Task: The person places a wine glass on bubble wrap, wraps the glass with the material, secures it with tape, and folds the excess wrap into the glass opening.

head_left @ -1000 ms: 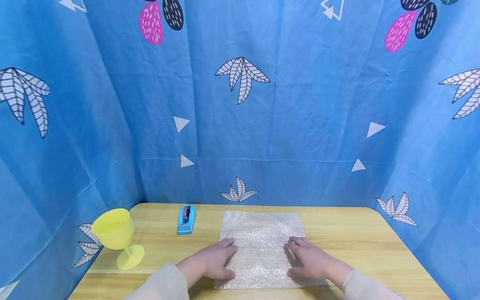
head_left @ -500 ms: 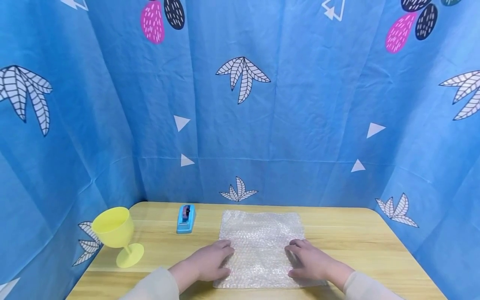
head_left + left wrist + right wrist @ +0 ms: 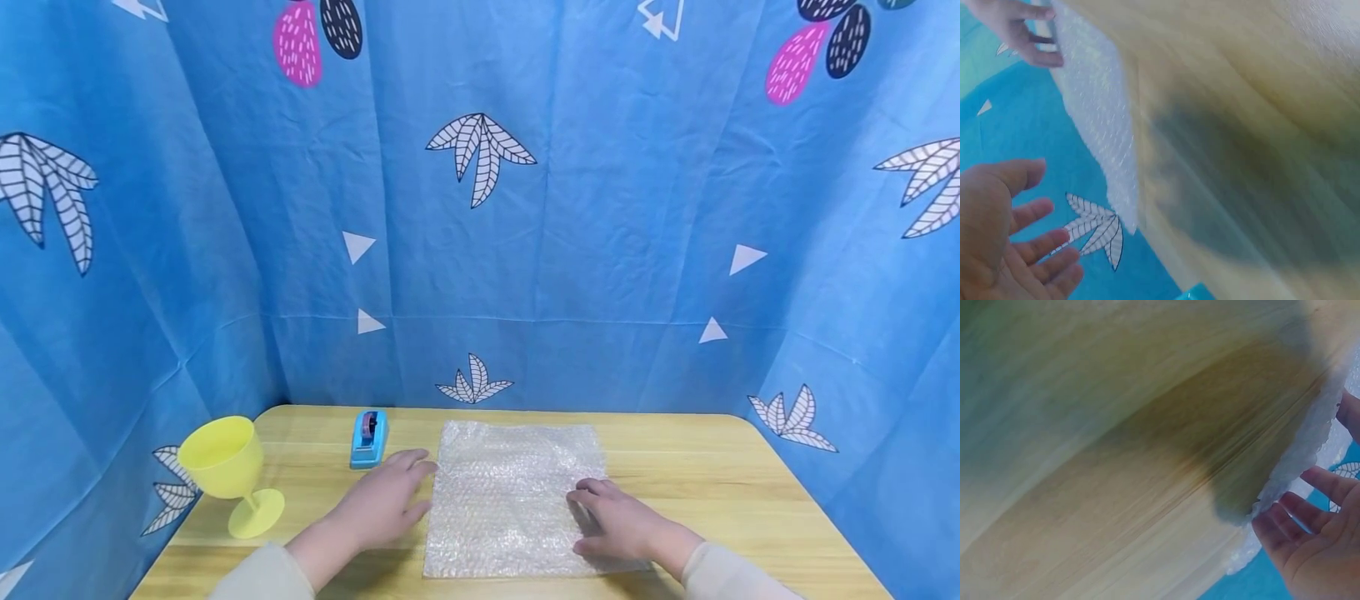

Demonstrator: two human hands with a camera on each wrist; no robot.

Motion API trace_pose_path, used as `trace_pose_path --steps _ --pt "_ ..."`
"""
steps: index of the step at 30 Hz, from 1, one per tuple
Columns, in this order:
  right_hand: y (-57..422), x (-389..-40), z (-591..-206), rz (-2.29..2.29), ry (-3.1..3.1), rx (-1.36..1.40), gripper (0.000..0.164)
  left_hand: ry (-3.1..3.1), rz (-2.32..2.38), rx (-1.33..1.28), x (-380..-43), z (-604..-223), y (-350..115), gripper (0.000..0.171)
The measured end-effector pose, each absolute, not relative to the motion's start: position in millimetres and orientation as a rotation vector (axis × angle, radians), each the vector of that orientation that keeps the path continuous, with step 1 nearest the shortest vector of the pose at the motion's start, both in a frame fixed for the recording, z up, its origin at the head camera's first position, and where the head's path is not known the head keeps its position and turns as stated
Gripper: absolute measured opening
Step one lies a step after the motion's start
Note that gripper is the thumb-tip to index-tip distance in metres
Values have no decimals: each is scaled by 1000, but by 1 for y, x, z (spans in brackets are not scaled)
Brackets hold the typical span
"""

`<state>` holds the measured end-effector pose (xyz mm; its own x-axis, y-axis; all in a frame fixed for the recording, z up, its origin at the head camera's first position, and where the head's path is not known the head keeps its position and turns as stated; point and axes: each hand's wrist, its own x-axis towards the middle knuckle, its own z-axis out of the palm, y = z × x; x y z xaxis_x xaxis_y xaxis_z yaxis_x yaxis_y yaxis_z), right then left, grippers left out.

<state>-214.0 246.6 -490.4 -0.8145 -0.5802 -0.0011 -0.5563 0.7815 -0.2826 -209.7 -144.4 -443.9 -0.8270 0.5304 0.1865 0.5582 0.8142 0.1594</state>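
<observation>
A flat sheet of clear bubble wrap (image 3: 517, 500) lies on the wooden table (image 3: 697, 467). My right hand (image 3: 618, 525) rests at the sheet's right edge, fingertips touching it; the right wrist view shows the fingers loosely bent along the edge of the bubble wrap (image 3: 1300, 453). My left hand (image 3: 378, 504) is held off the sheet, just left of it, with its fingers spread and nothing in them. A blue tape dispenser (image 3: 368, 439) stands a little beyond the left fingertips. In the left wrist view only a corner of the tape dispenser (image 3: 1196, 292) shows.
A yellow goblet (image 3: 225, 458) stands upright near the table's left edge, left of my left hand. Blue patterned cloth (image 3: 480, 267) hangs behind the table and on both sides.
My left hand has let off the bubble wrap's left edge and moved left and slightly away from me, towards the tape dispenser. My right hand stays at the right edge.
</observation>
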Motion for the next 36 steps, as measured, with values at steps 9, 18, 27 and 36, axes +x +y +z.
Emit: trace_pose_path --steps 9,18,27,36 --pt "247 -216 -489 -388 2887 -921 73 -2700 -348 -569 -208 -433 -170 48" --pt "246 -216 -491 -385 2890 -890 72 -2570 -329 -412 -201 -422 -195 55" --pt "245 -216 -488 -385 2882 -885 71 -2424 -322 -264 -197 -406 -231 55" --pt "246 -215 -490 -380 2899 -899 71 -2349 -347 -70 -188 -406 -257 56"
